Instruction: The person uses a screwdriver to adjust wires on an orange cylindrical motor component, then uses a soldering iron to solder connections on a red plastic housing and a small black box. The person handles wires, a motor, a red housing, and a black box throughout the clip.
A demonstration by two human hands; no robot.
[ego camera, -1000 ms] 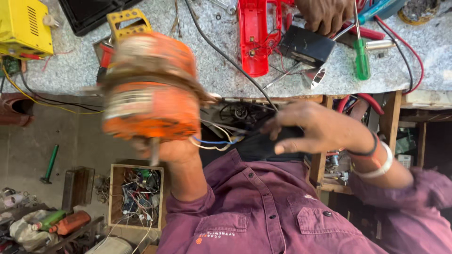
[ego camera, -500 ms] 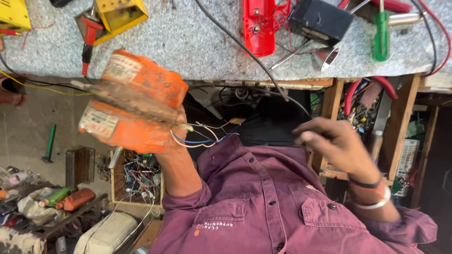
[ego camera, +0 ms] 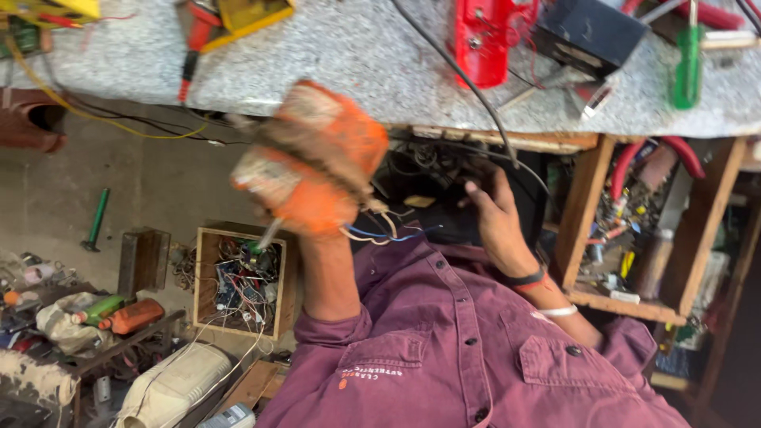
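My left hand point(ego camera: 319, 240) holds up an orange, dirty wound coil block point(ego camera: 309, 158), like a transformer, in front of the bench edge. Thin blue, white and yellow wires point(ego camera: 380, 232) hang from its lower side. The block hides most of the fingers. My right hand point(ego camera: 495, 218) lies lower right, fingers apart, resting on a dark surface point(ego camera: 440, 218) just below the bench edge, with nothing in it. A dark band and a white band sit on that wrist. My maroon shirt point(ego camera: 468, 357) fills the bottom of the view.
The speckled stone bench top point(ego camera: 357, 63) carries a red tool point(ego camera: 479, 40), a black box point(ego camera: 590, 32), a green screwdriver point(ego camera: 686, 71) and a yellow meter point(ego camera: 246, 16). A wooden shelf point(ego camera: 583, 206) of tools stands right. A wooden box point(ego camera: 208, 277) of wires sits on the floor.
The coil block has swung to the right and tilted in my left hand. My right hand has drawn in from the right toward the dark area under the bench edge.
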